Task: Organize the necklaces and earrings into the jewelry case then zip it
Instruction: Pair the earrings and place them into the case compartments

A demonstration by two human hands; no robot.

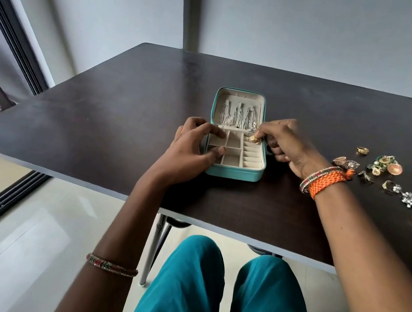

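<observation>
Right hand [283, 142] pinching gold earring [253, 139] over open teal jewelry case [233, 173]; left hand [196, 144] resting on case's left edge, fingers loosely spread

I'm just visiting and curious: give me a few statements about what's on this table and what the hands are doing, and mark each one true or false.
1. The jewelry case lies open on the table. True.
2. The right hand pinches a gold piece over the case's ring-roll side. True.
3. The left hand holds a necklace in the air. False: it rests on the case's left edge and holds nothing.
4. Chains hang in the lid. True.
5. The loose jewelry lies left of the case. False: it is scattered to the right.
</observation>
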